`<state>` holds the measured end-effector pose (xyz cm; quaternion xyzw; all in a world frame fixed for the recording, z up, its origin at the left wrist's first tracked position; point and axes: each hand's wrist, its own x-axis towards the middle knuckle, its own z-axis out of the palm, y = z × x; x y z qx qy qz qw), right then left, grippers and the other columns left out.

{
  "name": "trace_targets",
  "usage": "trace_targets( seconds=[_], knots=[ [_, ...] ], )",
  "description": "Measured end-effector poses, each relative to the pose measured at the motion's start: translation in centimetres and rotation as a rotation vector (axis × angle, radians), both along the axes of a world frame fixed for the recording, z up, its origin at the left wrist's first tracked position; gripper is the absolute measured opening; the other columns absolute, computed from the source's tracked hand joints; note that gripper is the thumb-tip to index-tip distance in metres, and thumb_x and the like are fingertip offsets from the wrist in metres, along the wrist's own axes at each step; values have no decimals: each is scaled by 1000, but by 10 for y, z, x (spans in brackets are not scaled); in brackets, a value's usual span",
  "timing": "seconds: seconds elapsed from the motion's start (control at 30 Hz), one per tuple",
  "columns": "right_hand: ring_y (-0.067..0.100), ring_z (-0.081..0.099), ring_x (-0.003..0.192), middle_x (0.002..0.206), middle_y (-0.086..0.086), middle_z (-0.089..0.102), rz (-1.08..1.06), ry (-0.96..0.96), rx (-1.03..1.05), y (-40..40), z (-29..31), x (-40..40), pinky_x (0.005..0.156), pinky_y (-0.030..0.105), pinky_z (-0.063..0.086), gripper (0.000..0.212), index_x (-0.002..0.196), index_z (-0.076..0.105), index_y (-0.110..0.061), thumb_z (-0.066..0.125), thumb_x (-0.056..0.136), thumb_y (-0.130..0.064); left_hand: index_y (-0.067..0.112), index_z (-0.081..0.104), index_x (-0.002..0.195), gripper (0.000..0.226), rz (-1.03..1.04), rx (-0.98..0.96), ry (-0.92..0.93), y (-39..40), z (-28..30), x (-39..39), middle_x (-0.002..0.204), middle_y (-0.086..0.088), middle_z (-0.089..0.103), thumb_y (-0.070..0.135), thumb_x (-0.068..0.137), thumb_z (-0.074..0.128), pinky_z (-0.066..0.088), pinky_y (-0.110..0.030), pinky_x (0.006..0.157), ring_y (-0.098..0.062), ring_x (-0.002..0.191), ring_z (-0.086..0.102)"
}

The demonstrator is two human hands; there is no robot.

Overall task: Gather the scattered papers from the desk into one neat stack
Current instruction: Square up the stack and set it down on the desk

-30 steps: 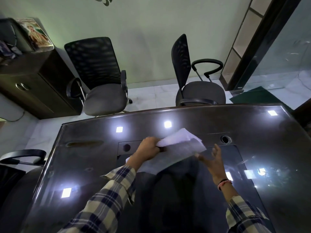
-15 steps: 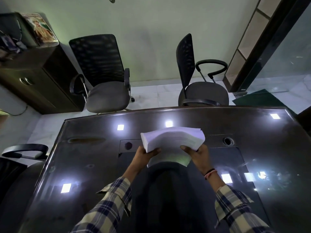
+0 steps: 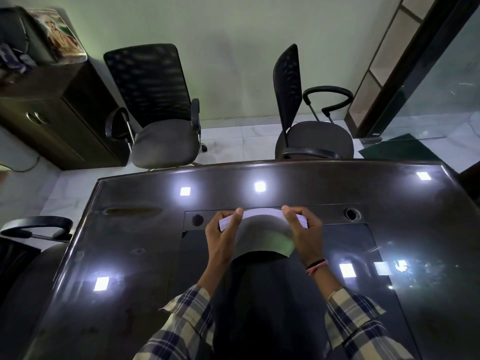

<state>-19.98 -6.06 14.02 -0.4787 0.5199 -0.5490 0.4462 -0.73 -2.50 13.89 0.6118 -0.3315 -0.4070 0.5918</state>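
A stack of white papers [image 3: 262, 213] stands on its long edge on the dark glossy desk [image 3: 130, 255], its upper edge bowed upward. My left hand [image 3: 224, 233] grips the stack's left end with the thumb on top. My right hand [image 3: 302, 229] grips the right end in the same way. The near face of the stack [image 3: 265, 237] is in shadow and its lower edge meets its own reflection in the desktop. No loose sheets show elsewhere on the desk.
Two black office chairs [image 3: 161, 113] [image 3: 309, 126] stand beyond the desk's far edge. A dark cabinet [image 3: 52, 105] with items on top is at the far left. Another chair's armrest [image 3: 36, 227] is at the left. Cable holes [image 3: 351, 213] lie near the stack.
One second ago only my left hand held loose skewed sheets. Both hands then took the stack by its ends, and now it has been tipped down onto its edge on the desk.
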Motion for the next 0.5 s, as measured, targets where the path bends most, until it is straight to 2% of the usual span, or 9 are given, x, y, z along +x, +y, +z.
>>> trace_targets(
  seconds=[0.07, 0.1, 0.17, 0.23, 0.27, 0.33, 0.4, 0.47, 0.5],
  knots=[
    [4, 67, 79, 72, -11, 69, -21, 4, -5, -4, 3, 4, 80, 15, 48, 23, 71, 67, -10, 70, 95, -10, 12, 57, 66, 40, 25, -2, -10, -5, 3, -3, 60, 8, 53, 35, 92, 76, 43, -23, 60, -6, 61, 49],
    [4, 68, 82, 73, -10, 70, -24, 11, 0, -6, 5, 4, 81, 15, 48, 24, 72, 68, -9, 69, 95, -13, 15, 55, 65, 44, 13, -15, -20, -6, 3, -2, 59, 11, 51, 44, 90, 75, 41, -21, 59, -5, 59, 46],
    [3, 68, 88, 84, -8, 73, 15, 38, -17, -8, 2, -1, 82, 16, 48, 27, 83, 71, -8, 70, 95, -33, 15, 63, 81, 55, -30, -34, -44, -5, 0, 2, 70, 12, 58, 69, 80, 72, 45, -16, 61, -2, 65, 53],
    [4, 66, 99, 104, -7, 73, 76, 119, -28, -5, -1, -11, 86, 15, 48, 54, 103, 71, -11, 67, 86, -61, 11, 64, 108, 76, -99, -13, -65, 0, -6, 10, 93, 8, 66, 78, 71, 71, 52, -17, 69, 0, 79, 62],
    [3, 65, 106, 113, -10, 71, 120, 160, -13, -3, -6, -18, 89, 14, 48, 66, 113, 68, -12, 65, 81, -70, 13, 61, 118, 79, -140, 16, -86, 4, -10, 15, 102, 6, 67, 74, 70, 74, 55, -19, 73, -1, 87, 65],
    [-3, 60, 115, 122, -24, 66, 217, 261, 16, 1, -19, -32, 94, 11, 45, 79, 128, 61, -15, 69, 74, -72, 20, 56, 127, 73, -214, 94, -150, 9, -23, 24, 112, 6, 69, 56, 69, 82, 58, -22, 80, -4, 98, 68],
    [-5, 60, 114, 122, -27, 65, 314, 333, 102, 3, -31, -44, 95, 12, 47, 71, 131, 57, -24, 79, 74, -59, 28, 57, 127, 65, -247, 190, -226, 13, -35, 33, 112, 11, 72, 36, 72, 90, 56, -19, 80, -2, 101, 69],
    [0, 64, 112, 121, -16, 70, 410, 388, 182, 0, -46, -56, 95, 22, 53, 55, 129, 60, -30, 84, 80, -38, 31, 61, 128, 58, -302, 237, -308, 16, -47, 40, 113, 17, 72, 18, 79, 88, 55, -16, 82, 1, 103, 68],
    [4, 65, 113, 121, -12, 71, 436, 449, 201, -2, -51, -59, 96, 28, 53, 48, 128, 63, -27, 82, 84, -32, 28, 63, 128, 54, -330, 246, -374, 17, -53, 44, 113, 18, 72, 12, 82, 85, 53, -16, 83, 1, 104, 68]
  ],
)
